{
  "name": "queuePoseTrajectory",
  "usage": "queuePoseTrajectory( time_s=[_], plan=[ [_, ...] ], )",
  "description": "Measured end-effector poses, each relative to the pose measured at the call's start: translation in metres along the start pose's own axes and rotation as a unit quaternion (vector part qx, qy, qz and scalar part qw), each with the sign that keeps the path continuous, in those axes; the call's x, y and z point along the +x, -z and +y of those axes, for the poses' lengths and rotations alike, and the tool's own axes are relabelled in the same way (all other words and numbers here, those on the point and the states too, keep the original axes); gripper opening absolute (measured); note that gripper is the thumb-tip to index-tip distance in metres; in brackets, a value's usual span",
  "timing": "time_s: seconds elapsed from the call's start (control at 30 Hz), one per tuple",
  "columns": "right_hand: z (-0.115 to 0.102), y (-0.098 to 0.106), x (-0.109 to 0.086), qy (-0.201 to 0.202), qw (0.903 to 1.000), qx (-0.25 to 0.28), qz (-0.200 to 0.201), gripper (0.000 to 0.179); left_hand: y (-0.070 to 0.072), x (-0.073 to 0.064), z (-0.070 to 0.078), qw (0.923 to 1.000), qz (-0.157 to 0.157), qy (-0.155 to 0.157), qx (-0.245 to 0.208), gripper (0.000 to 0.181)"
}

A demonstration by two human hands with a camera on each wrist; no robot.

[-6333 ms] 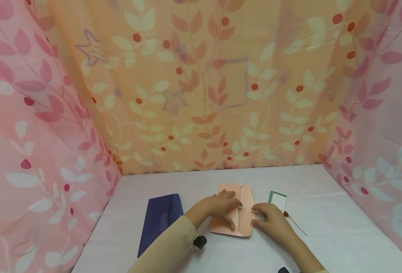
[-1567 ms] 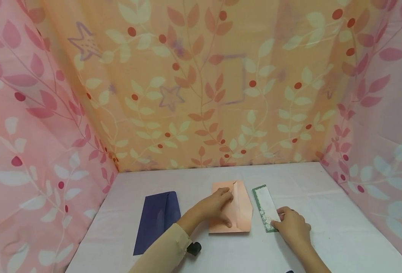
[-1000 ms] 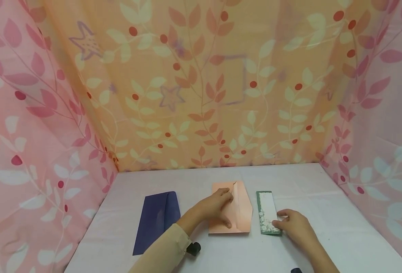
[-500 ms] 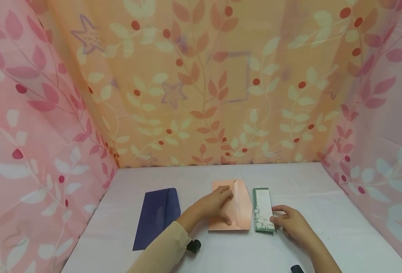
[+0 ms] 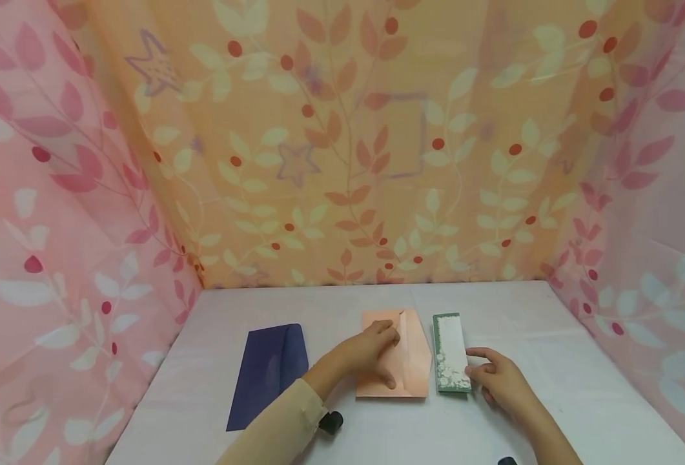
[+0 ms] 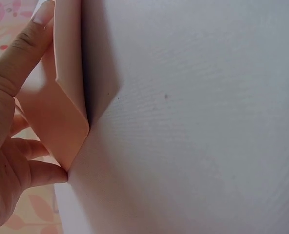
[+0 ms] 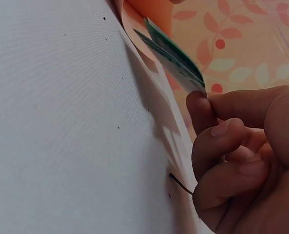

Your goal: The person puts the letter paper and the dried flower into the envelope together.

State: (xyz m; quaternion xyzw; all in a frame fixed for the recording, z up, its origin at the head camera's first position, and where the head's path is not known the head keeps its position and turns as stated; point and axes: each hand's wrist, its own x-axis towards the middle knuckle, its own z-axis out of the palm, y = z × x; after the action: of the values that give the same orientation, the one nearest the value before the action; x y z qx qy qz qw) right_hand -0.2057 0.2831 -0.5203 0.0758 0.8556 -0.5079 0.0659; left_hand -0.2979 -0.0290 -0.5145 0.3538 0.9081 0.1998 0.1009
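A peach envelope (image 5: 418, 355) lies on the white table with its flap unfolded to the right. On it rests my left hand (image 5: 368, 352), fingers and thumb spread; the left wrist view shows its fingertips at the envelope's edge (image 6: 61, 131). My right hand (image 5: 501, 381) pinches a folded white card (image 5: 451, 342) with a green floral border between thumb and index finger, just right of the flap. In the right wrist view the card (image 7: 176, 61) gapes slightly at its far end. A thin dark stem (image 7: 181, 184) shows at the curled lower fingers of that hand.
A dark blue envelope (image 5: 261, 374) lies to the left, partly behind the left sleeve (image 5: 284, 420). Floral cloth walls (image 5: 348, 161) stand at the back and both sides of the table (image 5: 580, 361).
The red rose that lay on the table at the right is gone from there. The card came into the right hand's pinch, turned straighter, and moved slightly away from me. The left hand stays put.
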Motion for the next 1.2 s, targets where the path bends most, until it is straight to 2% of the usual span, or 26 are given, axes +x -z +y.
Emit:
queuePoseTrajectory(
  time_s=[0.23,0.4,0.57,0.73,0.87,1.1,1.2],
  plan=[
    [-0.005,0.001,0.001,0.042,0.9987,0.028,-0.006,0.056,0.001,0.0,-0.001,0.9999,0.01,-0.012,0.008,0.079],
    [-0.01,-0.003,0.001,0.044,0.9977,0.049,-0.017,0.056,0.0,0.0,-0.001,0.9999,0.007,-0.009,0.004,0.08],
    [-0.011,-0.009,0.004,0.065,0.9952,0.062,-0.039,0.055,0.0,-0.001,0.001,0.9999,0.01,-0.01,0.003,0.08],
    [-0.015,-0.019,0.005,0.062,0.9946,0.066,-0.051,0.055,0.001,-0.002,0.003,0.9998,0.009,-0.011,0.01,0.078],
    [-0.017,-0.024,0.006,0.063,0.9952,0.058,-0.047,0.055,0.002,-0.003,0.003,0.9998,0.007,-0.013,0.013,0.079],
    [-0.025,-0.034,0.01,0.041,0.9987,0.019,-0.024,0.051,0.004,-0.004,0.004,0.9997,0.008,-0.01,0.02,0.08],
    [-0.028,-0.04,0.01,0.035,0.999,0.017,-0.021,0.05,0.002,-0.003,0.003,0.9997,0.005,-0.009,0.02,0.08]
  ],
)
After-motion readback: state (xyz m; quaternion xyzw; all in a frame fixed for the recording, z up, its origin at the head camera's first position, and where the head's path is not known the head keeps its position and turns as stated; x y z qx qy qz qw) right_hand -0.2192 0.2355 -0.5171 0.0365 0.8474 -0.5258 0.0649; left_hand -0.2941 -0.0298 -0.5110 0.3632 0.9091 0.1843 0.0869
